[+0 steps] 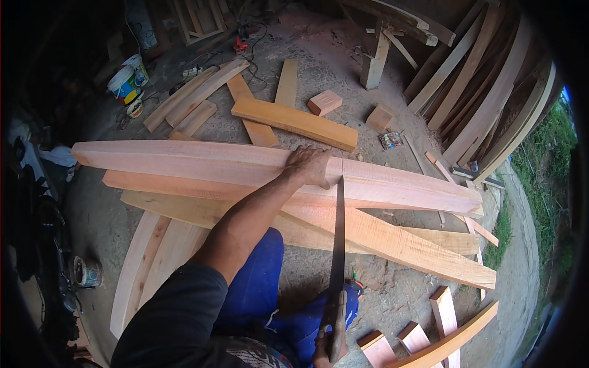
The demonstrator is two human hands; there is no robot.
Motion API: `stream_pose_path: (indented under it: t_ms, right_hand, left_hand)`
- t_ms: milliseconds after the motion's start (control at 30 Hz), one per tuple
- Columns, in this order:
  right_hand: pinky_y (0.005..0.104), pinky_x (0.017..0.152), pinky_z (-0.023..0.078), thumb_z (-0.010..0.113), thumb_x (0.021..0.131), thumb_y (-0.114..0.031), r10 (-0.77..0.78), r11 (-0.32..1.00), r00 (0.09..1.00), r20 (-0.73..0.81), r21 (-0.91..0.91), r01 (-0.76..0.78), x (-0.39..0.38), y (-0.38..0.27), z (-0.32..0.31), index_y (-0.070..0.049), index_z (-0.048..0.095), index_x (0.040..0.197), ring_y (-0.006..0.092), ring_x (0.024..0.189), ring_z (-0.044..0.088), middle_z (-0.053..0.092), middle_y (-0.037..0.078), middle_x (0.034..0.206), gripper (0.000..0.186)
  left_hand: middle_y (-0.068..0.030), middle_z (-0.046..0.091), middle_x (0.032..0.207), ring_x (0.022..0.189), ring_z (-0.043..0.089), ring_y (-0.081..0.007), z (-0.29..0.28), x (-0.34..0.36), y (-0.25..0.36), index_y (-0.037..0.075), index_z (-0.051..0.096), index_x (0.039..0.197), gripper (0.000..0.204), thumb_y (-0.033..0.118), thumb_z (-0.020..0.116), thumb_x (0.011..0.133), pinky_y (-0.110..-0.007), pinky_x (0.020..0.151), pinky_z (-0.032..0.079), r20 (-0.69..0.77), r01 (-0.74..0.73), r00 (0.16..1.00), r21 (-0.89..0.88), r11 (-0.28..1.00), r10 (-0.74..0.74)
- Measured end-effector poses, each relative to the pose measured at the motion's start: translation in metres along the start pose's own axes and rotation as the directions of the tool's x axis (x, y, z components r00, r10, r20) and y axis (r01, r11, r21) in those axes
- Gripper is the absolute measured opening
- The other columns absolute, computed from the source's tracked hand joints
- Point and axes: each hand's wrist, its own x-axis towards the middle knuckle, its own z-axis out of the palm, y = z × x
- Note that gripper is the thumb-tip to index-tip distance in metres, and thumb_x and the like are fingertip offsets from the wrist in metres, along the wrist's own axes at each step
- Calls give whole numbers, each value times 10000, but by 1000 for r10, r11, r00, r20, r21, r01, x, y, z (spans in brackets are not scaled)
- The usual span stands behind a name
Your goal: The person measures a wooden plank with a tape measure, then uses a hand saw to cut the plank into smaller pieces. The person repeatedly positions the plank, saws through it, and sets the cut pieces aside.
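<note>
My left hand [310,165] grips the top of a long pinkish wooden beam [184,158], its fingers bent over the far edge and the thumb on the near side. Just right of it, the blade of a handsaw [338,245] stands in the beam, and a thin cut line runs on across the top face. At the lower edge my right hand [328,354] is closed round the saw's handle, partly out of the picture. Beneath the beam lie another pinkish board [165,184] and a crossing plank [417,242].
Loose boards [294,121] and two short blocks [324,102] lie beyond the beam. Offcuts [445,319] are at the lower right, near my knee. Planks [466,80] lean at the far right. Paint buckets [126,83] and a red power tool [240,44] stand farther back.
</note>
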Motion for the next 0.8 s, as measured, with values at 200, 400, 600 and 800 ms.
stream_pose_path:
  t_ms: [200,400,600,800]
  right_hand:
    - [359,898,567,696,993,-63,-167,983,979,-113,55,174,209,-64,86,17,619,1459,188,1034,709,771,176,1152,480]
    - [320,884,558,718,967,-38,-151,988,988,-15,-17,151,179,-24,69,-2,587,1516,145,988,689,784,152,1171,565]
    - [331,922,584,695,960,-72,-224,969,973,-49,-122,217,4,34,21,73,569,1492,207,1068,754,761,166,1281,566]
    - [326,871,560,701,1003,-71,-408,893,903,-131,147,425,268,-31,112,7,614,1478,155,983,677,772,148,1149,489]
  left_hand:
    - [-175,721,1299,1303,648,-331,-11,-3,9,47,593,1361,907,455,960,639,-504,1109,473,57,34,998,49,998,-37]
    - [-175,717,1322,1309,643,-332,-23,0,5,40,585,1399,936,447,956,642,-494,1107,478,86,46,995,27,999,-48]
    - [-184,725,1269,1300,634,-345,0,2,0,36,619,1300,838,466,946,659,-507,1100,472,82,45,996,23,999,-47]
    - [-179,725,1266,1273,652,-353,-17,-5,9,37,637,1259,798,444,961,654,-522,1091,484,76,41,996,21,999,-43]
